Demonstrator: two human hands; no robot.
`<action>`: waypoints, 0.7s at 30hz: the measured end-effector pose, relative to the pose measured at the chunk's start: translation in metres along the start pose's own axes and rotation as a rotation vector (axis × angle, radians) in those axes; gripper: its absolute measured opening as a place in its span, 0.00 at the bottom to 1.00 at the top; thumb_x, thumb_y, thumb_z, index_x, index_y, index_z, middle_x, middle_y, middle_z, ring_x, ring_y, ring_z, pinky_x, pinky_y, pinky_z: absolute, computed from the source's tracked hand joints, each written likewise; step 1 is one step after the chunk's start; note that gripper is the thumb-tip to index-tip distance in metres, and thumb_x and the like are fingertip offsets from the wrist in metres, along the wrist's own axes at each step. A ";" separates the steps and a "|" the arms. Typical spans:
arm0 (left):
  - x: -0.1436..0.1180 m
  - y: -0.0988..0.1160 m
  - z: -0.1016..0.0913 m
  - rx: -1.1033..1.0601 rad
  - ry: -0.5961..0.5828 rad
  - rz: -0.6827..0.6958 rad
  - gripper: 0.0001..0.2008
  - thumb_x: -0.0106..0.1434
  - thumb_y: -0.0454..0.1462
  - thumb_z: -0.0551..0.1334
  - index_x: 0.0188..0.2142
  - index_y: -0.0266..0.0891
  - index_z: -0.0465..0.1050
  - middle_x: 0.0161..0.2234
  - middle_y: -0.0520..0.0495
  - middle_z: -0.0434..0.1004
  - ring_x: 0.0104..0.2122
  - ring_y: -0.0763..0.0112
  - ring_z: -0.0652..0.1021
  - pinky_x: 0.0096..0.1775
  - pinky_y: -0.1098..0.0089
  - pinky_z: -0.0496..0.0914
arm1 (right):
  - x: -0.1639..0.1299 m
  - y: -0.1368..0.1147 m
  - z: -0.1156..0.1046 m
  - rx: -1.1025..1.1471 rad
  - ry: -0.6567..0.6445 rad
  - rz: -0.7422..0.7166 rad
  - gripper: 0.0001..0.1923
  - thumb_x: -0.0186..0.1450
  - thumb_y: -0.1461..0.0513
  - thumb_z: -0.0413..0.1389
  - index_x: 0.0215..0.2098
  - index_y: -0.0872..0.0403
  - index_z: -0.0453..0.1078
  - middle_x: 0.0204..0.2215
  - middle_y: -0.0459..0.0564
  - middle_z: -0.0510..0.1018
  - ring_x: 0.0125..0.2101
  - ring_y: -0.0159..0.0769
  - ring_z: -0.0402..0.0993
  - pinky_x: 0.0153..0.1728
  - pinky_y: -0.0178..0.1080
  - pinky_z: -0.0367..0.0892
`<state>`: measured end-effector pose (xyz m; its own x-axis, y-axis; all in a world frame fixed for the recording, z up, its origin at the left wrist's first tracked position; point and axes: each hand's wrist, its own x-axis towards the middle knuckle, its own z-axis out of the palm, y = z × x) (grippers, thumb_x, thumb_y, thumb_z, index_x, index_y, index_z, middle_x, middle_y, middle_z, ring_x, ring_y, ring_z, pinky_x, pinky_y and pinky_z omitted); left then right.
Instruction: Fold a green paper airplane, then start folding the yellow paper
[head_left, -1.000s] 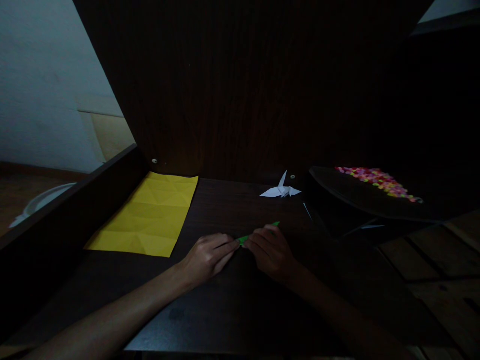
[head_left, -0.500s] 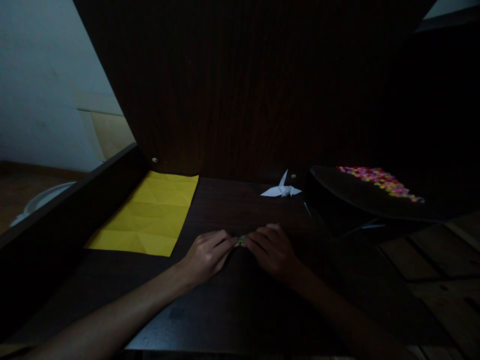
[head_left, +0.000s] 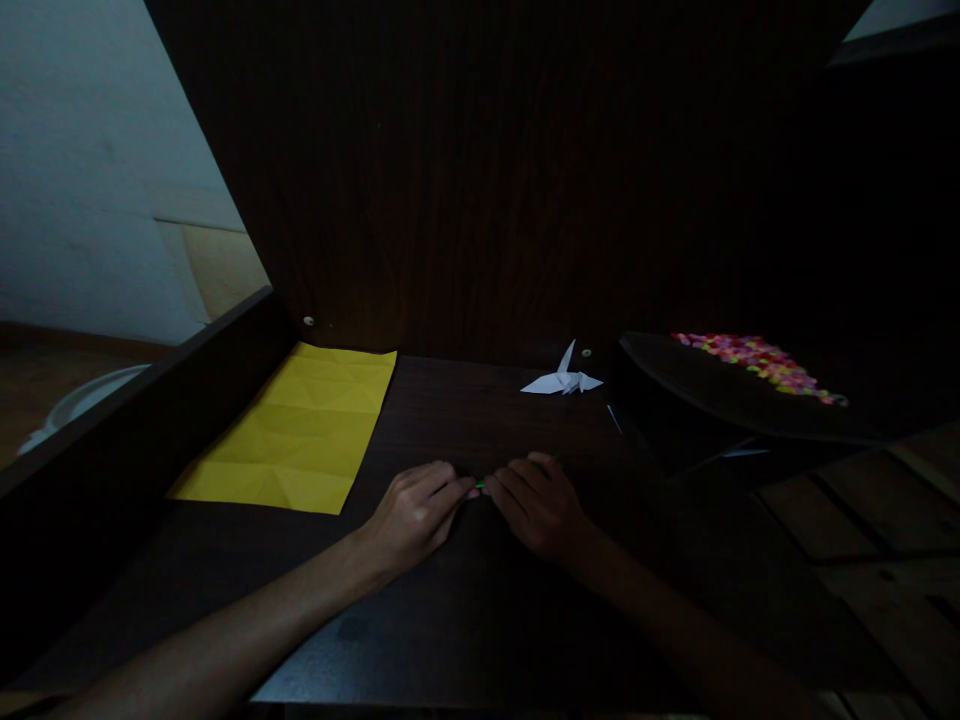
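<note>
My left hand [head_left: 414, 515] and my right hand [head_left: 536, 505] rest on a dark wooden tabletop [head_left: 465, 620], fingertips meeting over a small folded green paper [head_left: 480, 485]. Only a sliver of the green shows between the fingers; the rest is hidden under my right hand. Both hands press or pinch it against the table. A creased yellow paper sheet [head_left: 300, 425] lies flat to the left of my left hand. A white paper crane [head_left: 562, 378] stands farther back, beyond my right hand.
A tall dark wooden panel [head_left: 480, 180] rises behind the table, and a dark rail [head_left: 142, 400] borders the left side. At the right a dark tray [head_left: 720, 395] holds several small colourful pieces [head_left: 757, 362]. A wooden floor shows at the lower right.
The green paper showed as a longer strip past my right hand a second ago; now my right hand covers nearly all of it. Both hands have stayed in place.
</note>
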<state>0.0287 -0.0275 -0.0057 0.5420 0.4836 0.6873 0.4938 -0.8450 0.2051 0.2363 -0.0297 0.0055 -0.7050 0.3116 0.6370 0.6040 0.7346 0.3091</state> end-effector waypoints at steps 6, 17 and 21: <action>0.003 0.002 -0.001 -0.065 -0.010 0.054 0.08 0.67 0.29 0.55 0.39 0.32 0.73 0.24 0.48 0.69 0.24 0.71 0.70 0.27 0.70 0.68 | 0.002 -0.005 0.000 0.052 0.035 -0.004 0.17 0.71 0.70 0.43 0.33 0.59 0.72 0.26 0.51 0.77 0.32 0.37 0.69 0.40 0.44 0.60; 0.005 -0.005 -0.002 -0.083 -0.014 0.015 0.10 0.68 0.33 0.57 0.46 0.33 0.73 0.31 0.44 0.79 0.29 0.69 0.77 0.33 0.67 0.74 | -0.002 0.001 0.001 0.026 0.052 0.078 0.14 0.69 0.70 0.45 0.33 0.58 0.72 0.26 0.50 0.77 0.34 0.37 0.70 0.42 0.44 0.58; 0.004 -0.007 -0.001 -0.139 -0.036 -0.067 0.08 0.68 0.33 0.58 0.44 0.33 0.74 0.33 0.44 0.81 0.30 0.69 0.79 0.33 0.69 0.75 | -0.004 0.004 0.001 -0.010 0.055 0.095 0.10 0.68 0.68 0.50 0.34 0.57 0.73 0.27 0.49 0.78 0.35 0.37 0.70 0.43 0.44 0.58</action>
<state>0.0262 -0.0197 -0.0038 0.5363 0.5456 0.6439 0.4322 -0.8329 0.3457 0.2415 -0.0272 0.0035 -0.6230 0.3462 0.7014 0.6713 0.6970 0.2522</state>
